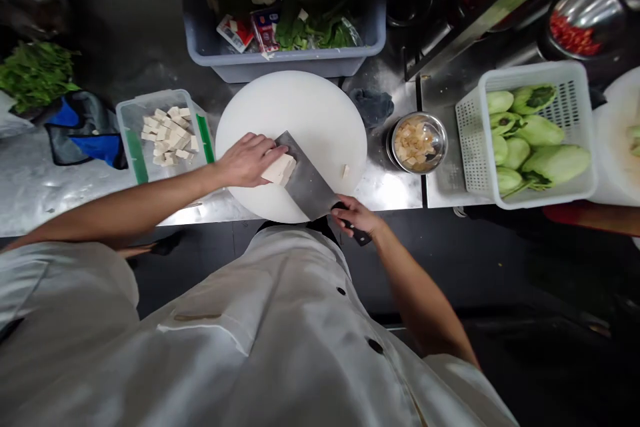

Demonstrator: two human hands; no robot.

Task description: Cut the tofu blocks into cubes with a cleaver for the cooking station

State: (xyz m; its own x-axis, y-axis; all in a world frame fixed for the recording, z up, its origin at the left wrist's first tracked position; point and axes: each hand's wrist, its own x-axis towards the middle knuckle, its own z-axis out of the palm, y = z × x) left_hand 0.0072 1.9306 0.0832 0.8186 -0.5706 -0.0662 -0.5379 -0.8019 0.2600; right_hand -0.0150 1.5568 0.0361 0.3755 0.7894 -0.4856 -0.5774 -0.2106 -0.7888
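On a round white cutting board (300, 100) lies a pale block of tofu (281, 170), partly covered by my left hand (249, 160). The fingers of that hand curl over the block and its fingertips meet the blade. My right hand (354, 215) grips the black handle of a cleaver (313, 180). The wide blade slants up and left along the tofu's right side. A small loose piece of tofu (345, 171) rests on the board right of the blade. Left of the board, a clear plastic container (135, 127) holds many tofu cubes (170, 135).
Behind the board stands a grey bin (285, 67) with greens and packaging. To the right are a metal bowl (440, 140) of yellowish pieces, a dark cloth (373, 107) and a white basket (470, 147) of green vegetables. Leafy greens (37, 73) sit far left.
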